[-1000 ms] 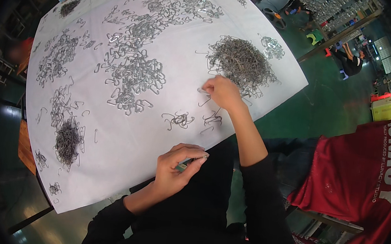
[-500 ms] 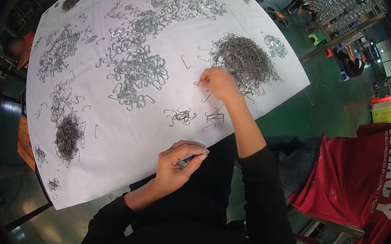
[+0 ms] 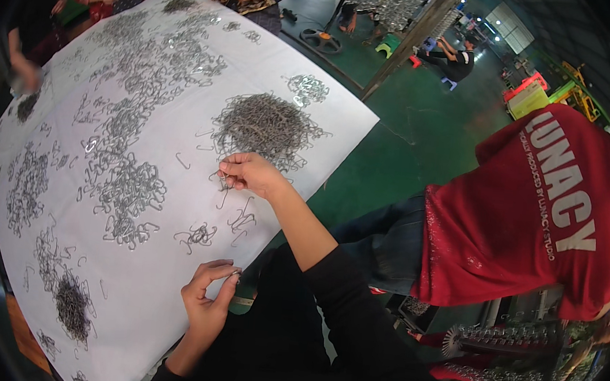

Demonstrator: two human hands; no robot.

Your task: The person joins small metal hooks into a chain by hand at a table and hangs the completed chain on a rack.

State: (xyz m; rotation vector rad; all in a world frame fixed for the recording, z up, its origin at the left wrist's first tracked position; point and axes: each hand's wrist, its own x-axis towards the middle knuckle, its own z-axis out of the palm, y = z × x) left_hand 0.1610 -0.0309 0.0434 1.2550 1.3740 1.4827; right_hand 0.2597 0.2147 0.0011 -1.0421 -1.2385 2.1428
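Observation:
My right hand is closed in a pinch at the near left edge of a large heap of dark wire hooks. A thin wire hook shows below its fingertips and seems to be held there. Off the table's near edge, my left hand pinches thumb against fingers. A tiny glint of metal shows at those fingertips, too small to make out. Between the hands lie a small tangle of hooks and a looser cluster of hooks on the white-covered table.
Shiny bent hooks spread across the middle of the table. A dark heap lies at the left. Several people stand around the far edge. A person in a red shirt is close on my right.
The view has swung to the right, so the table sits further left. My right hand has stayed by the large heap, fingers pinched. The left hand remains pinched near the table edge.

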